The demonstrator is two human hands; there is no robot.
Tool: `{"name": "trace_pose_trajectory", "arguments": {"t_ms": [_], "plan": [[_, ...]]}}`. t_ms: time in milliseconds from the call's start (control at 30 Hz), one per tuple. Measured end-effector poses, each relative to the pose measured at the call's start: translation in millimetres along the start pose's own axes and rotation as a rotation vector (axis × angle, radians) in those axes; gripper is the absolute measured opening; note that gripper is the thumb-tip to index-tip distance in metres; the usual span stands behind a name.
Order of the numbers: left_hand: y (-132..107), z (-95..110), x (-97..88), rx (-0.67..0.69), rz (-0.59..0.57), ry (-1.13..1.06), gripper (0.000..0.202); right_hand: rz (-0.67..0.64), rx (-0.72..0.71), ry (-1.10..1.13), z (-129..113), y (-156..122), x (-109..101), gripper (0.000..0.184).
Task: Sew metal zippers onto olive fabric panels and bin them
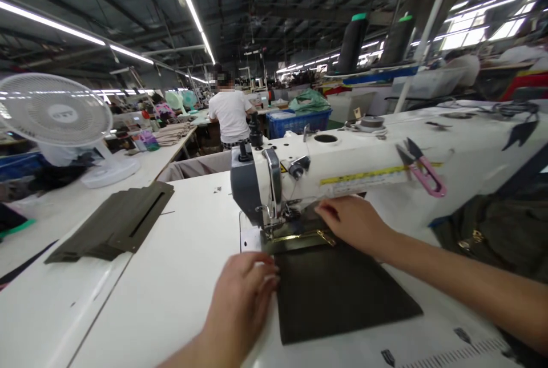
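Note:
A dark olive fabric panel [342, 294] lies flat on the sewing machine bed. Along its far edge runs a gold-toothed zipper [295, 237] with a metal pull [326, 237], reaching under the presser foot [274, 225]. At the panel's left edge, my left hand [244, 299] has its fingers curled closed on the cloth. My right hand [353, 219] is pinched closed just beyond the zipper pull, close to the needle area; what sits between its fingertips is hidden. The white sewing machine [363, 157] stands over the work.
A stack of olive fabric pieces [115, 219] lies on the table at left, near a white fan [60, 111]. Pink thread snips [422, 168] rest on the machine arm. A person in a white shirt [230, 114] is ahead, beside a blue crate [295, 122]. Dark cloth [492, 231] hangs at right.

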State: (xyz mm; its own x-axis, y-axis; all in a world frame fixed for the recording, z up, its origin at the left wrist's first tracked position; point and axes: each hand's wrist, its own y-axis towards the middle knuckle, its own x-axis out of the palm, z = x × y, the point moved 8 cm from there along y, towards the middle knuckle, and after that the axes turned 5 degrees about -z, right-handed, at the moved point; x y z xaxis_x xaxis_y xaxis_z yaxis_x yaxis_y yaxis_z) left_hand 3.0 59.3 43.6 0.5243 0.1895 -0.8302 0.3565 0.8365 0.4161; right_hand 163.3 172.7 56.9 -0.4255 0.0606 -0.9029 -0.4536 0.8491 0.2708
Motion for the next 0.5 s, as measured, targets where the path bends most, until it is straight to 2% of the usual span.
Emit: {"name": "trace_pose_trajectory", "arguments": {"t_ms": [100, 200, 333, 500], "plan": [[7, -25, -6.2, -0.027, -0.023, 0.175, 0.023, 0.007, -0.255, -0.058, -49, -25, 18, 0.018], [17, -32, 5.0, 0.044, -0.062, 0.187, 0.019, 0.023, -0.352, -0.08, -78, -33, 42, 0.024], [21, -29, 12.7, 0.102, -0.035, 0.164, 0.019, -0.033, -0.381, -0.064, -85, -26, 61, 0.028], [20, -29, 11.8, 0.129, -0.022, 0.173, 0.021, -0.05, -0.37, -0.062, -83, -21, 59, 0.024]]}}
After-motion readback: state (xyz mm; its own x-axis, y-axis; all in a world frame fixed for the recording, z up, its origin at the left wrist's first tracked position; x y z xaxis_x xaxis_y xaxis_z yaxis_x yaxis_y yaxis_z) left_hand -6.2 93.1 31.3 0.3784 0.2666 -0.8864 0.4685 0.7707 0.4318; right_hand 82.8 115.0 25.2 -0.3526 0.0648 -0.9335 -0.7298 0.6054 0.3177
